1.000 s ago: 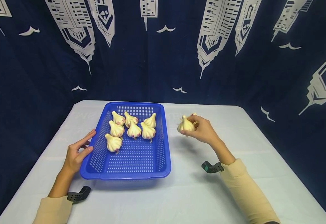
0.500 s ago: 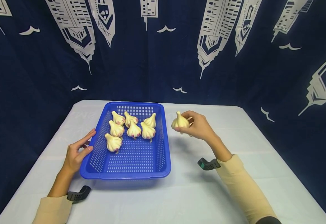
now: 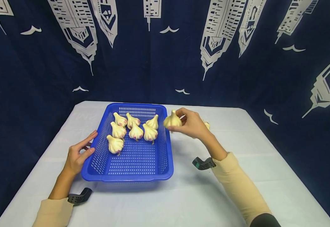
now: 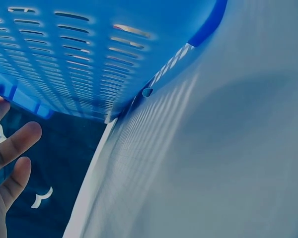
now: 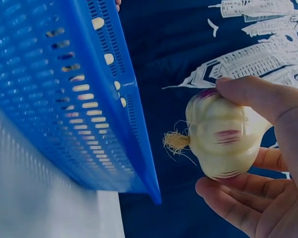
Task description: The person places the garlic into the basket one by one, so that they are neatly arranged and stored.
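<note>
My right hand (image 3: 191, 124) grips a garlic bulb (image 3: 172, 119) between thumb and fingers, close beside the right rim of a blue plastic basket (image 3: 169, 157). In the right wrist view the garlic bulb (image 5: 226, 136) shows purple streaks, and its tuft of roots faces the basket wall (image 5: 84, 99). My left hand (image 3: 78, 156) rests against the basket's left rim with fingers extended. Two of its fingers (image 4: 22, 139) hang apart from the slotted wall in the left wrist view. Inside the basket, several garlic bulbs (image 3: 115, 145) lie toward the back and left.
Behind my right hand, another garlic bulb (image 3: 207, 125) shows partly on the white tablecloth (image 3: 187, 201). A dark blue curtain (image 3: 159, 69) with white building prints hangs along the table's back edge.
My right hand has carried the garlic bulb left and slightly up from the table's right side to the basket's right rim. The left hand and basket have stayed in place.
</note>
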The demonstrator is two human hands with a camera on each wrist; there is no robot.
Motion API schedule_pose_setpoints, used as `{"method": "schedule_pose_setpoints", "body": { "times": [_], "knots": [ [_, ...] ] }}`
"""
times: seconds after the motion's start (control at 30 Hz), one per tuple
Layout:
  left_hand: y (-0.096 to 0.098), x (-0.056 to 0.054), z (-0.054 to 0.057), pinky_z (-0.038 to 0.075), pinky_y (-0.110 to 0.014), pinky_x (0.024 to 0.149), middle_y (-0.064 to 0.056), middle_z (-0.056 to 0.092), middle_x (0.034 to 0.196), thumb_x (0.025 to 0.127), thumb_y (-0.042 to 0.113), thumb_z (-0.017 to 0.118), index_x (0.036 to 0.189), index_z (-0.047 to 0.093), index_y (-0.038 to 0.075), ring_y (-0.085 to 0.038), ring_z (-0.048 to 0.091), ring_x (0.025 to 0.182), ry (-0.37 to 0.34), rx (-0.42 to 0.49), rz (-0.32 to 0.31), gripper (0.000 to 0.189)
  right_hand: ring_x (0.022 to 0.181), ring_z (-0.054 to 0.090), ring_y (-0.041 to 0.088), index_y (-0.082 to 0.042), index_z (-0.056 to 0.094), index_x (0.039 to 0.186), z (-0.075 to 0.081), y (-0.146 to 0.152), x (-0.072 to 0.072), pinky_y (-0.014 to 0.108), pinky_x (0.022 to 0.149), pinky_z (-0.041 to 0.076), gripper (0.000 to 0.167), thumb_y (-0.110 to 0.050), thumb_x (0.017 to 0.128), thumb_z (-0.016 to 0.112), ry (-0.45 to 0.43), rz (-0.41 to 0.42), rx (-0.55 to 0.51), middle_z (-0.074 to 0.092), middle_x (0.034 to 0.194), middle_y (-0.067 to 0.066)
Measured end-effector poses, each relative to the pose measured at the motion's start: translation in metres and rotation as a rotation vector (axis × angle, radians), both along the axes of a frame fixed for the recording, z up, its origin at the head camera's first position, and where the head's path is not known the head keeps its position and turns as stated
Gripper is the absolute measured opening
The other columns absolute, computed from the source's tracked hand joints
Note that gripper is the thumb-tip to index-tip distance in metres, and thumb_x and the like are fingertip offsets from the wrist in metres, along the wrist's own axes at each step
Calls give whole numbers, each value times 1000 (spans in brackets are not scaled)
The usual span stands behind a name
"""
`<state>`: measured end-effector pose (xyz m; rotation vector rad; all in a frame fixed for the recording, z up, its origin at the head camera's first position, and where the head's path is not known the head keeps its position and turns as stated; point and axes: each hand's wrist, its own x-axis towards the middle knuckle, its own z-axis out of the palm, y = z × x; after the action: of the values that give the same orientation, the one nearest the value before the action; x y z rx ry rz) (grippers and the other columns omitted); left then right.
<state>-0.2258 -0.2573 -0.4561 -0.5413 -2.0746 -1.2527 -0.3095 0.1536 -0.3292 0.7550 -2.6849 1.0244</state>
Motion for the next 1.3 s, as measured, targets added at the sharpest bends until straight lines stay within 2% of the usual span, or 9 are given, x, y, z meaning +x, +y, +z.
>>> {"method": "schedule_pose_setpoints", "body": {
  "times": [0.2,0.53,0.77,0.9,1.13,1.3],
  "knots": [
    [0,0,-1,42,-17,68,-4,58,136,80,-2,57,127,64,-4,2,59,85,-4,-4,2,48,85,66,23,-2,65,114,1,-15,1,31,68,55,59,-37,72,87,11,37,20,69,104,7],
    [-1,0,-2,42,-18,69,-17,57,136,81,-1,56,129,63,-2,2,59,86,-15,-13,7,48,88,62,21,-4,64,118,10,-43,6,29,68,54,60,-40,74,85,-19,102,74,68,111,8],
    [-1,0,-2,42,-18,69,-13,57,137,82,0,57,129,63,-3,-1,60,86,-8,-17,-8,48,83,63,17,-5,65,115,15,-66,6,28,69,53,58,-40,74,85,-50,173,60,67,104,4],
    [1,-2,-3,43,-18,69,-16,57,137,82,-1,57,129,62,-4,-1,60,87,-7,-29,-15,47,80,63,17,-6,65,115,19,-81,6,27,66,53,56,-40,74,85,-75,219,73,67,103,3],
    [0,0,2,42,-18,69,-16,57,136,81,-1,57,130,63,-2,1,59,86,-20,-23,-1,49,81,60,16,-7,65,120,26,-113,-2,25,70,51,62,-45,75,83,-60,238,179,67,106,3],
    [-2,0,2,42,-17,69,-14,57,137,82,-1,58,130,62,-3,0,60,87,-9,-31,-11,48,84,61,18,-6,63,122,22,-136,-10,26,70,51,63,-46,76,81,-115,246,223,66,109,8]
  ]
}}
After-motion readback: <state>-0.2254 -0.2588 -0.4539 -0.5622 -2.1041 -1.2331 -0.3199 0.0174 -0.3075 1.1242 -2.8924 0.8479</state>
